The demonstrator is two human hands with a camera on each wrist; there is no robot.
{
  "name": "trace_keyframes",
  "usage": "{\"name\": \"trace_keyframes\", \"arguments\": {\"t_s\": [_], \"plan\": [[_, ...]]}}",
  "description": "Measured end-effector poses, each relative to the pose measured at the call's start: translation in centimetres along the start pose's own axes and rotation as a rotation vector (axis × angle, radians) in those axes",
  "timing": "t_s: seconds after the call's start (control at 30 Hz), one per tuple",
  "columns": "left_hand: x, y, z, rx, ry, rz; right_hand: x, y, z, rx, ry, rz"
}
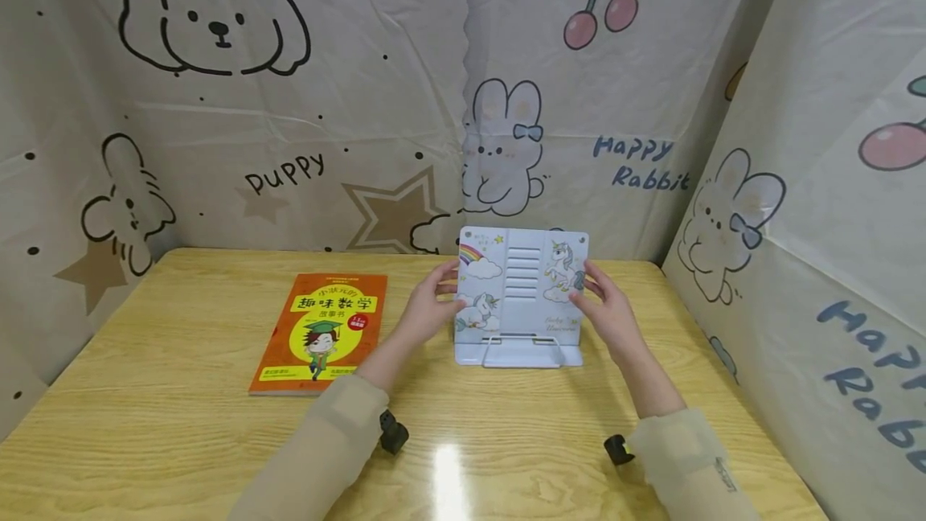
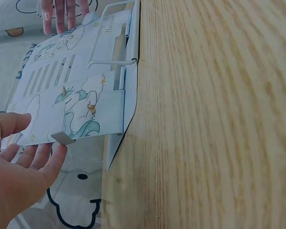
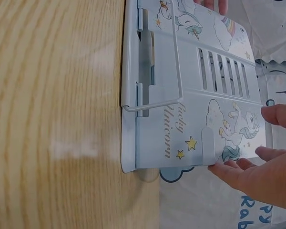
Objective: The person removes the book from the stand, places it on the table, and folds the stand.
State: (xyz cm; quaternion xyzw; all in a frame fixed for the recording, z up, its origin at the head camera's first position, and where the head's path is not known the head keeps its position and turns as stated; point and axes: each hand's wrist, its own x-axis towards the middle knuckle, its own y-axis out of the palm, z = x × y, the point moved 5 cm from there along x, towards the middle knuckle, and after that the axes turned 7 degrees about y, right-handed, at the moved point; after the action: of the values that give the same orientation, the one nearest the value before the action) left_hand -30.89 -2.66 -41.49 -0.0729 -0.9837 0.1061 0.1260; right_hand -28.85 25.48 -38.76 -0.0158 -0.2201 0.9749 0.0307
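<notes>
A pale blue book stand with unicorns, clouds and a rainbow stands upright on the table, its slotted panel leaning back. My left hand holds its left side edge, thumb at the front and fingers along the edge; the left wrist view shows those fingers beside a small metal side tab. On the opposite edge, my right hand holds the panel between thumb and fingers, with a fingertip touching the side tab. Across the stand's lower ledge sits a wire page holder.
An orange book with a cartoon figure on its cover lies flat to the left of the stand. The wooden table ends at printed cloth walls at the back and sides. Each sleeve carries a black wrist camera.
</notes>
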Motion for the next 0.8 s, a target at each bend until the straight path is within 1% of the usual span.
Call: {"name": "trace_keyframes", "arguments": {"t_s": [0.33, 0.57, 0.8], "plan": [[-0.1, 0.0, 0.0, 0.004, 0.006, 0.011, 0.7, 0.1, 0.3, -0.057, 0.057, -0.018], [-0.2, -0.2, 0.2, 0.013, 0.006, 0.010, 1.1, 0.2, 0.7, -0.084, 0.055, -0.027], [-0.4, -0.2, 0.0, 0.002, 0.007, 0.018, 1.7, 0.3, 0.6, -0.061, 0.047, -0.017]]}}
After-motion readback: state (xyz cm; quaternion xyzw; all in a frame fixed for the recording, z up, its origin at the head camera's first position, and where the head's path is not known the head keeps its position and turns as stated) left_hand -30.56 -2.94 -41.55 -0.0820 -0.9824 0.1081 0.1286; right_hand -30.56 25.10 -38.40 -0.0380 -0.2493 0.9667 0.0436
